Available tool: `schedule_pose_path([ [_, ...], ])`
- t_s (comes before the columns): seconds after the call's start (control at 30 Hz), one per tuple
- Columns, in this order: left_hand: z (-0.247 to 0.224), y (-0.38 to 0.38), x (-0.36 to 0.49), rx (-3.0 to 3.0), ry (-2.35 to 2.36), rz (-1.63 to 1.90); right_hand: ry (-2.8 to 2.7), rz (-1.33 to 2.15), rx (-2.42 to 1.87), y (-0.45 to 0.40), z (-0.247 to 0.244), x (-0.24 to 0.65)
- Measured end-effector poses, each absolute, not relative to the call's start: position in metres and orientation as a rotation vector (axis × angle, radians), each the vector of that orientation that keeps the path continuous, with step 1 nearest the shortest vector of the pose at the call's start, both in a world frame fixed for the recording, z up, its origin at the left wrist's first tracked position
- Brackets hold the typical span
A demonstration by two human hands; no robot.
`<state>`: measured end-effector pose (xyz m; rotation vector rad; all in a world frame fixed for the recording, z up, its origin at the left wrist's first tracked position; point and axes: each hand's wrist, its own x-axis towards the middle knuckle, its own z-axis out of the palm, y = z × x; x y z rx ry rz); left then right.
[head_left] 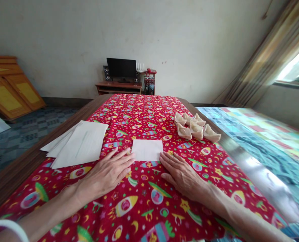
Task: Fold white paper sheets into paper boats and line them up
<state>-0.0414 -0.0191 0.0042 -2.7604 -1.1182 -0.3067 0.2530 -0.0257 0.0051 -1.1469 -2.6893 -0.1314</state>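
A small white rectangle of paper [147, 150] lies flat on the red patterned cloth [149, 188] in front of me. My left hand [111, 169] rests palm down with its fingers spread, fingertips at the paper's left edge. On the other side my right hand [179, 171] also lies palm down, its fingertips touching the lower right corner of the paper. Neither hand grips anything. To the left is a fanned stack of larger white sheets [88, 139]. Several folded paper shapes [196, 130] sit in two rows at the right.
The cloth covers a dark wooden table [25, 171]. Beyond it, a monitor [121, 68] with speakers stands on a low desk [119, 85] by the wall. A bed with a colourful cover [272, 144] is at the right, a wooden cabinet [10, 89] at the left.
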Motion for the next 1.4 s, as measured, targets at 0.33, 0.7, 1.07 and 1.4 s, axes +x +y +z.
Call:
schedule_pose_path([
  [0.33, 0.004, 0.007, 0.024, -2.947, -0.993, -0.27, -2.661, -0.117, -1.198, -0.027, 0.008, 0.247],
  [0.7, -0.007, 0.012, -0.038, -2.802, -1.194, -0.262, -2.605, -0.095, -1.19, -0.026, 0.005, 0.247],
  [1.07, 0.011, 0.013, -0.012, -2.68, -1.106, -0.421, -2.693, -0.478, -0.987, -0.006, 0.014, 0.218],
  [1.4, 0.012, 0.014, -0.009, -2.667, -1.079, -0.485, -2.725, -0.524, -0.997, 0.013, 0.014, 0.194],
])
